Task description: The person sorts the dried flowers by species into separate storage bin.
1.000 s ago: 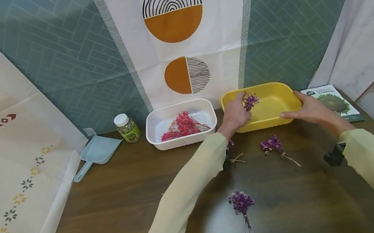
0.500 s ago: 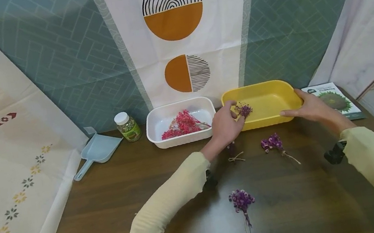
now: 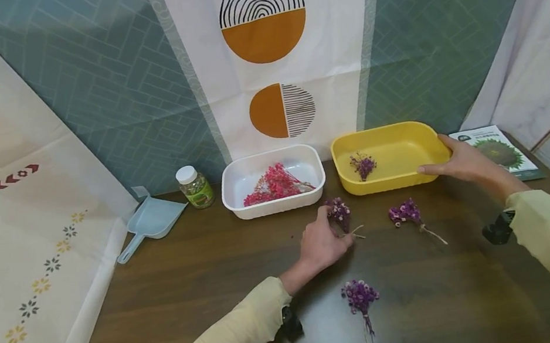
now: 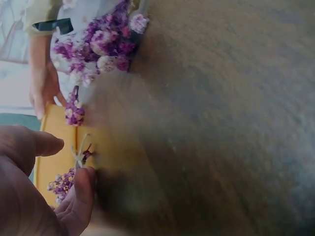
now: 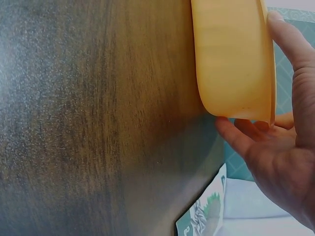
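My left hand point(image 3: 322, 243) is at a small tied bunch of purple dried flowers point(image 3: 338, 212) on the table. In the left wrist view, its thumb stands apart from the fingers, and the fingertips are at the bunch's twine-tied stems point(image 4: 80, 160). My right hand point(image 3: 471, 164) holds the right end of the yellow tray point(image 3: 404, 180), thumb at the front rim and fingers round the end. Inside that tray, toward its left side, lies a purple bunch point(image 3: 363, 166). Another purple bunch point(image 3: 409, 212) lies in front of the tray, and one more point(image 3: 360, 298) nearer me.
A white tray point(image 3: 280, 207) with pink dried flowers point(image 3: 277, 183) stands left of the yellow one. Further left are a lidded jar point(image 3: 195, 188) and a light blue dustpan point(image 3: 155, 218). A booklet with a green plant picture point(image 3: 499, 153) lies at the right.
My left hand has let go of a purple bunch in the yellow tray and moved down toward me to another bunch on the table. The right hand stays on the tray.
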